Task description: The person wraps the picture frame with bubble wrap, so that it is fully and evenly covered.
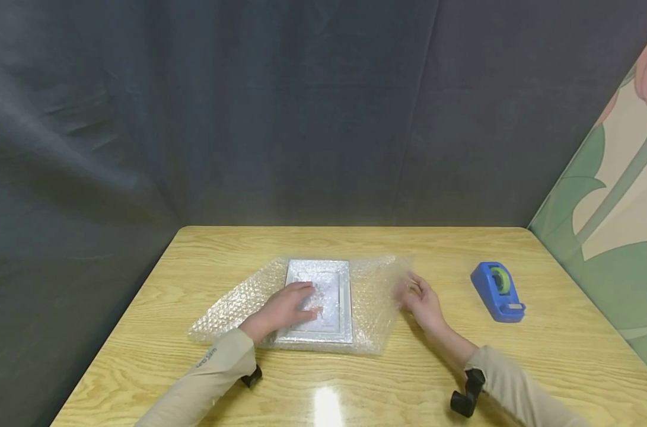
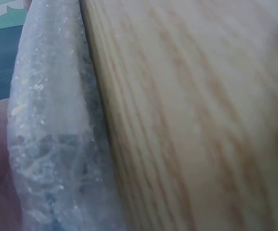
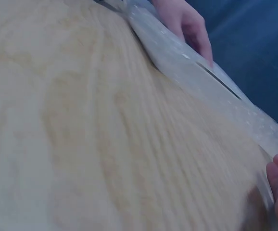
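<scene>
A: Fingers?
B: Left hand's (image 1: 287,307) lie loosely spread, resting over picture frame (image 1: 331,302). Right hand's (image 1: 421,302) pinch bubble wrap (image 1: 373,302) at its right edge, blurred.
A: Frame's place?
B: Amid the wrap, between the surface's (image 1: 280,391) left and right edges, short of the far edge.
A: Risks?
B: Hard rightward tug, light left pressure: frame likely skews. Loose pinch: wrap probably slips.

We face forward and down from the head; both wrist views (low, close) share clear plastic bubble wrap (image 2: 55,110).
</scene>
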{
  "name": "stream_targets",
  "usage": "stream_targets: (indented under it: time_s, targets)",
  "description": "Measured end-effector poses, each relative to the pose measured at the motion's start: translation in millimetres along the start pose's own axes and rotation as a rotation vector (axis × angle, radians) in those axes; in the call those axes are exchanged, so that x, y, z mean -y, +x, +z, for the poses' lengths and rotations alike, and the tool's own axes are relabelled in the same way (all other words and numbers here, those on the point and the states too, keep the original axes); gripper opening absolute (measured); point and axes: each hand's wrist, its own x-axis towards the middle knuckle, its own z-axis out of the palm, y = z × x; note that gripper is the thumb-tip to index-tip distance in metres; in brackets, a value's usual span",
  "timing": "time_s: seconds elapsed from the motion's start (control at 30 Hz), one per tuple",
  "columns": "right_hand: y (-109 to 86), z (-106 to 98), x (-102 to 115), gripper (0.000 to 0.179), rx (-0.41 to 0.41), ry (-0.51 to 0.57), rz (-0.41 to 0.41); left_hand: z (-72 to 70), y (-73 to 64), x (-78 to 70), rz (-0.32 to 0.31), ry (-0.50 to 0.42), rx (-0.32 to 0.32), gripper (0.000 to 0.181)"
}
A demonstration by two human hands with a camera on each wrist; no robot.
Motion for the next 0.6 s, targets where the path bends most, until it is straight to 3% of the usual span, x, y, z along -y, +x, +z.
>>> stream_targets:
  time_s: [0.27,0.4,0.6]
  targets:
    - [-15.0,14.5,0.4,0.065,-0.018,0.071,0.003,-0.2,-0.1,-0.6,-0.003,0.002,0.001,0.066]
    - [-17.4,19.8,4.0,0.068,0.021,0.107,0.022,0.0,0.3,-0.7,-0.001,0.004,-0.001,0.066]
    - [-15.3,28.3,11.1,0.066,0.137,0.078,-0.132,0.8,0.8,0.0,-0.002,0.003,-0.005,0.066]
